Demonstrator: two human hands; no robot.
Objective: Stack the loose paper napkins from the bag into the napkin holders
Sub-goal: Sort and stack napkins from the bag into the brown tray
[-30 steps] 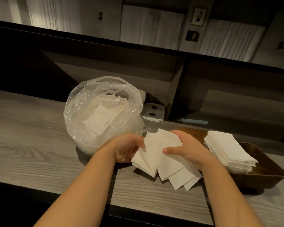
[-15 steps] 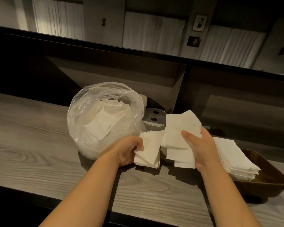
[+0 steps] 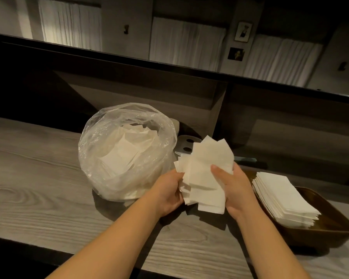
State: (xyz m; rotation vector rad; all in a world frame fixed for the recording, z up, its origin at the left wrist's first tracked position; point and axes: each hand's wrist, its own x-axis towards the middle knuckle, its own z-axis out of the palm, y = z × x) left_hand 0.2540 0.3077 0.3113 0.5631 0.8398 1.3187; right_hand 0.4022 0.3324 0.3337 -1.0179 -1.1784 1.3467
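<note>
L hand (image 3: 170,191): is gripping left edge of loose napkins (image 3: 204,176).
R hand (image 3: 235,190): is gripping same napkins, thumb on front.
Bag (image 3: 117,158): is standing w/ napkins inside, beside hands.
Holder (image 3: 328,220): is carrying neat stack (image 3: 280,196).

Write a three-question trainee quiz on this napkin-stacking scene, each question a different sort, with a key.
1. True or false: the loose napkins are held by both the left hand and the right hand.
2. Multiple choice: the neat napkin stack lies in A) the plastic bag, B) the brown wooden tray, C) bare on the counter.
3. Fill in: the bunch in the grip is ______, with corners sticking out at different angles.

Key: 1 true; 2 B; 3 uneven.
</note>
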